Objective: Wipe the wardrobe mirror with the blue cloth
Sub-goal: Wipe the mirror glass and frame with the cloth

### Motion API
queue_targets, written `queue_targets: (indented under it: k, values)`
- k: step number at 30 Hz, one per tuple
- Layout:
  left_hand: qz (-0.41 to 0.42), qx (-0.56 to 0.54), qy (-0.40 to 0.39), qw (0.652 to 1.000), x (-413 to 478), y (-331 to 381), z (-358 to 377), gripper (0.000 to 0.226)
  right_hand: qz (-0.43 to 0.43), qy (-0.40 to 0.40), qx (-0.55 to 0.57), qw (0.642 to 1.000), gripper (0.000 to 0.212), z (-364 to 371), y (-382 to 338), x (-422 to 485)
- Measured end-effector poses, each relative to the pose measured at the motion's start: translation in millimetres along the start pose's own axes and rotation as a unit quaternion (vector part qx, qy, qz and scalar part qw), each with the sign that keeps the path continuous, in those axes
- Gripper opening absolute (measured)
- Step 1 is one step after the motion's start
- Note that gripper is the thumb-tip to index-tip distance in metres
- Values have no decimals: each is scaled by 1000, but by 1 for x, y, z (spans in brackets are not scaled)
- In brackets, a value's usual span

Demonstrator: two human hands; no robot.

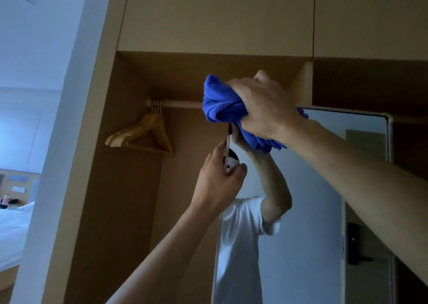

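- Mirror (312,187): tall panel in the open wardrobe (208,14), seen at a slant, with its thin left edge toward the camera.
- Left hand (217,183): fingers curled behind that left edge, thumb on the glass side; it grips the panel below the top corner.
- Right hand (261,109): raised, fingers clenched round the bunched blue cloth (222,104).
- Blue cloth: at the mirror's upper left corner, against the glass; loose folds hang under the palm.
- Wooden hangers (143,132): on the rail (178,103), left of the mirror, apart from both hands.
- Bed (11,229): white sheets, far left.
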State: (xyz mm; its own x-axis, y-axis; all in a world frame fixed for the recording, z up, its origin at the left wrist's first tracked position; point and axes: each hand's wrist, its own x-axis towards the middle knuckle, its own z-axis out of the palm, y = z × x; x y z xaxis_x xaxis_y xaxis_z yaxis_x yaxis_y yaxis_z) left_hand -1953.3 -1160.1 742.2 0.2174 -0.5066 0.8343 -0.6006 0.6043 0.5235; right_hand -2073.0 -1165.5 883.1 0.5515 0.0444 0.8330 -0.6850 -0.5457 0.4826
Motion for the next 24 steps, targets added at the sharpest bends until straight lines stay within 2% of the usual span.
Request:
queue_targets:
  k: [5,8,14,16,20,24]
  values:
    - [-37,-20,-7,999,-19,0,-1,49,-53,-15,-65,996,53,6,-15,-20]
    - [-63,-32,-1,998,-30,-7,0,25,-65,-25,-56,996,51,9,-31,-42]
    - [-59,-43,16,997,-57,-21,9,3,-93,-39,-76,992,40,28,-55,-81]
    - [-62,-45,15,997,-61,-23,10,5,-97,-39,-88,991,37,32,-58,-86]
    - [-82,-23,8,996,-68,-24,11,25,-76,-35,-102,991,44,23,-54,-74]
    - [-79,-6,0,997,-80,-24,11,27,-37,-15,-102,994,42,8,-46,-46]
